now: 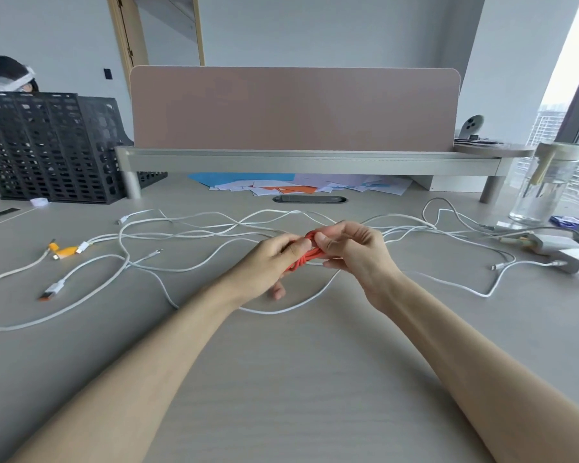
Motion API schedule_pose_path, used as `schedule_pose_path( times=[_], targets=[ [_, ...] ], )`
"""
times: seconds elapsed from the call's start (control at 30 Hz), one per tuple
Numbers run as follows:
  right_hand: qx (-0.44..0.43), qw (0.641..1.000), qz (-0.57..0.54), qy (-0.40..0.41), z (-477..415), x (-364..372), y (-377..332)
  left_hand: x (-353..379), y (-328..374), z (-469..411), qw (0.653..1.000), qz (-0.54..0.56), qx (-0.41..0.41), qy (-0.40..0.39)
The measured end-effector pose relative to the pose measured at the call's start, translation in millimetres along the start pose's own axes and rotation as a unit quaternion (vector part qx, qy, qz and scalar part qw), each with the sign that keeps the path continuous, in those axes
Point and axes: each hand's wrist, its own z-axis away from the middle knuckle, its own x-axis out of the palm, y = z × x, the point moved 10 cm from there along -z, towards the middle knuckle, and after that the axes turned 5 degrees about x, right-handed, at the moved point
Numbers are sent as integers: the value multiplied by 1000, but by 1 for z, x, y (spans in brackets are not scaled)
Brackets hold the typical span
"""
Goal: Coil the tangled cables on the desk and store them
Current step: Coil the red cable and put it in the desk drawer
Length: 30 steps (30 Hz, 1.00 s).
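Currently both hands are closed on the red cable (pixel 306 253), which is bunched into a small coil low over the worktop (pixel 298 379); I cannot tell whether it touches the surface. The left hand (pixel 274 259) wraps its fingers around the coil's left end. The right hand (pixel 351 252) pinches the coil's top between thumb and forefinger, apparently tucking in or winding a last loop. The fingers hide the red cable's free end and plug.

My main worry is the coil springing open. It looks tight and short, and if the right hand's pinch slips before the end is secured, I judge the loops would loosen and drop among the white cables (pixel 194 233) that lie beneath the coil and to both sides of it. One white strand passes right under the coil, close to the fingers, so a careless wind could trap it inside the bundle.

The second risk is in the tangle itself. Those white cables cross each other many times on either side of the coil, so pulling one hard could drag the rest. The strands right of the coil lead towards a charger (pixel 549 243) and a water bottle (pixel 545 185) beyond it, and a snagged tug might tip that bottle.

Storage is unclear too. The black crate (pixel 47 145) far left of the coil is only my guess.
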Motion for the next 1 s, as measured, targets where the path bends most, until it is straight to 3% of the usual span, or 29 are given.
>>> schedule_pose_path(
  times=[0.17,0.37,0.6,0.8,1.0],
  targets=[
    [-40,998,43,25,1,0,-7,-4,-9,0,998,-53,-29,11],
    [119,984,-108,-75,-4,10,25,-6,-10,3,1000,-14,-9,25],
    [144,971,-138,-131,-2,19,30,-5,-10,0,999,24,-15,31],
    [99,989,-95,-56,-6,11,19,-3,-8,-2,999,-15,-5,33],
    [100,989,-112,-19,-6,8,18,-8,-5,0,997,43,10,64]
  ],
)
